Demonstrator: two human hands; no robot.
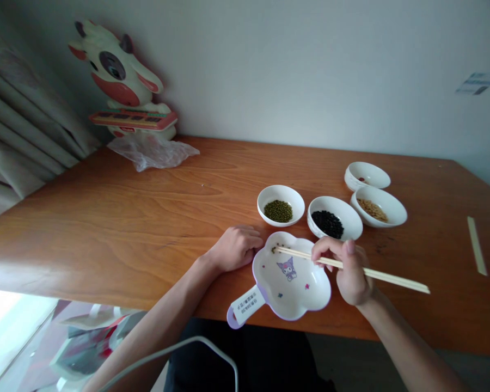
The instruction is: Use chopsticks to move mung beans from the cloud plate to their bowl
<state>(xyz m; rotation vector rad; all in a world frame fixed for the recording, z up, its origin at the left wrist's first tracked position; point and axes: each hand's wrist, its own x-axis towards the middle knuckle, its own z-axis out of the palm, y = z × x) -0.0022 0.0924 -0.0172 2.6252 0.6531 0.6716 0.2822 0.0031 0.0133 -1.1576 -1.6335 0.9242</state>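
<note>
Right hand (353, 275) grip holds pale wooden chopsticks (396, 282) (tips over flower-shaped dish (310, 300))

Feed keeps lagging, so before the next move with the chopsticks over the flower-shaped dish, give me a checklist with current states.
1. Pale wooden chopsticks held in the right hand: ok.
2. Chopstick tips at the few green beans by the far rim of the white, purple-rimmed flower-shaped dish: ok.
3. A bean pinched between the tips: cannot tell.
4. Curled left hand on the brown wooden table beside the dish: ok; touching it, cannot tell.
5. White round bowl of green beans upright, apart from the dish: ok.
</note>
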